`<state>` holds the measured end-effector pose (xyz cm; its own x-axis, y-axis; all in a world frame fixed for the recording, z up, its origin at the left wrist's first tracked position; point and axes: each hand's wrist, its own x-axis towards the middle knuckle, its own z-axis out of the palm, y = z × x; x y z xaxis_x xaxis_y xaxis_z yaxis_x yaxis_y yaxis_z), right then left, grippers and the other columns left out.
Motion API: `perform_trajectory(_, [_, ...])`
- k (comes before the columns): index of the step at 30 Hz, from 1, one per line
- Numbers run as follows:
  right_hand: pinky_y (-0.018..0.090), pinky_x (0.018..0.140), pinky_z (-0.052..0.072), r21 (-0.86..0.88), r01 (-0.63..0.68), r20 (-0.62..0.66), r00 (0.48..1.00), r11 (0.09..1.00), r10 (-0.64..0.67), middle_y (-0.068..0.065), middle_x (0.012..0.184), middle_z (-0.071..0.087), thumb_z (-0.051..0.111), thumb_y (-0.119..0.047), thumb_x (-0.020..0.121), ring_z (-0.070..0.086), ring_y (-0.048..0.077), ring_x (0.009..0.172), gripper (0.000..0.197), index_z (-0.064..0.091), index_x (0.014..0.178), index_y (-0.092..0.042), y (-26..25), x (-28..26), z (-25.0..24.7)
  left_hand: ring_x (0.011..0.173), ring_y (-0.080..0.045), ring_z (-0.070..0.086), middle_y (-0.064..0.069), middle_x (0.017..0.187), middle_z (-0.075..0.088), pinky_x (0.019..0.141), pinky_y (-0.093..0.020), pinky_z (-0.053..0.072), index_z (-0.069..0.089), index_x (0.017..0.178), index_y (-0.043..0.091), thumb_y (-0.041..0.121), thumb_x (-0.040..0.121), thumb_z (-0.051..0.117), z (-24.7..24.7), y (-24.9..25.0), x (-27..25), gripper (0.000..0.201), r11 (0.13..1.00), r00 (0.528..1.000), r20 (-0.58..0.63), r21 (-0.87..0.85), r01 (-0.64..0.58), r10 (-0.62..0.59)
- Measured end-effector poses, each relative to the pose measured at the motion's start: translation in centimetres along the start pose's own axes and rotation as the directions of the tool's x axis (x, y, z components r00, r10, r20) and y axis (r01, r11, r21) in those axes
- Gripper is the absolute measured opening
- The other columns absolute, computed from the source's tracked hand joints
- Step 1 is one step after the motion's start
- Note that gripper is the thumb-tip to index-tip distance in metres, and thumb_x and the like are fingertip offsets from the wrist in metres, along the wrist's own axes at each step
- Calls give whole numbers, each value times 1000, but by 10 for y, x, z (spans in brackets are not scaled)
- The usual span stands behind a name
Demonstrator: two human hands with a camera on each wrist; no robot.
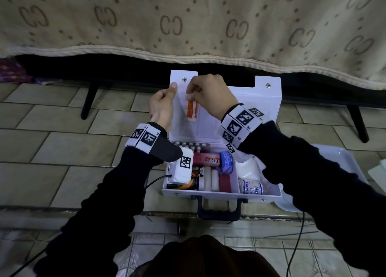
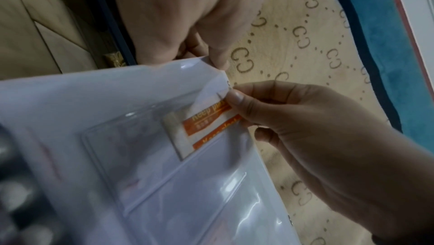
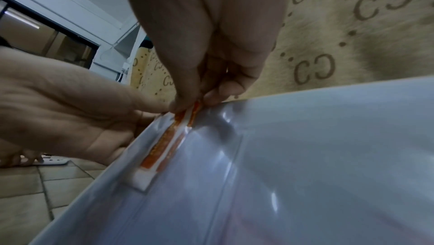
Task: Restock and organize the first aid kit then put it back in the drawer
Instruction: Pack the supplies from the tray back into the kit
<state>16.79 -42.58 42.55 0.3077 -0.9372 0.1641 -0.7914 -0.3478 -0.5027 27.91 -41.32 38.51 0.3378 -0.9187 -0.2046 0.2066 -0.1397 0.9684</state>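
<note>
The white first aid kit [image 1: 219, 194] stands open on the tiled floor, its lid [image 1: 250, 109] upright with clear pockets inside. My left hand [image 1: 173, 86] grips the lid's left edge, thumb on the inner face. My right hand [image 1: 190, 94] pinches the top of orange-and-white sachets [image 1: 192, 110], whose lower part sits inside the lid's left clear pocket. The left wrist view shows the sachets [image 2: 206, 128] behind the clear film, with the right hand [image 2: 237, 111] pinching them. In the right wrist view they [image 3: 162, 148] lie along the lid's edge. The base holds a Bacidin box [image 1: 206, 159], a blue plaster roll [image 1: 226, 162] and a crepe bandage [image 1: 251, 186].
A patterned beige blanket [image 1: 188, 26] hangs from the bed just behind the lid, with black bed legs [image 1: 87, 103] on either side. A white tray [image 1: 338, 162] lies under the kit's right side. The kit's black handle [image 1: 219, 212] faces me. A cable [image 1: 296, 245] runs at the right.
</note>
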Motion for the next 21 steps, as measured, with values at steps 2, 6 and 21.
perform_trajectory(2, [34,85,49,-30,6,21,1000,1000,-5,10,88,70,65,-11,82,60,23,95,10,70,89,-6,1,0,2,73,-6,40,9,62,41,79,-25,33,46,64,17,31,92,57,1,2,-1,33,1000,1000,-5,-2,10,-10])
perform_trajectory(6, [29,85,42,-121,49,-16,999,991,-52,10,97,64,58,-16,89,50,23,104,18,71,97,-8,3,-7,9,64,-4,36,9,59,40,90,-30,39,45,62,17,30,91,58,2,2,-1,35,1000,1000,-13,-9,23,-23])
perform_trajectory(21, [30,89,33,-342,62,-75,993,938,-93,4,110,63,42,-15,96,50,23,110,24,62,109,-15,8,-16,22,83,-19,48,-1,72,53,84,-34,45,54,68,15,36,89,60,1,-1,7,30,999,1000,1,25,21,-21])
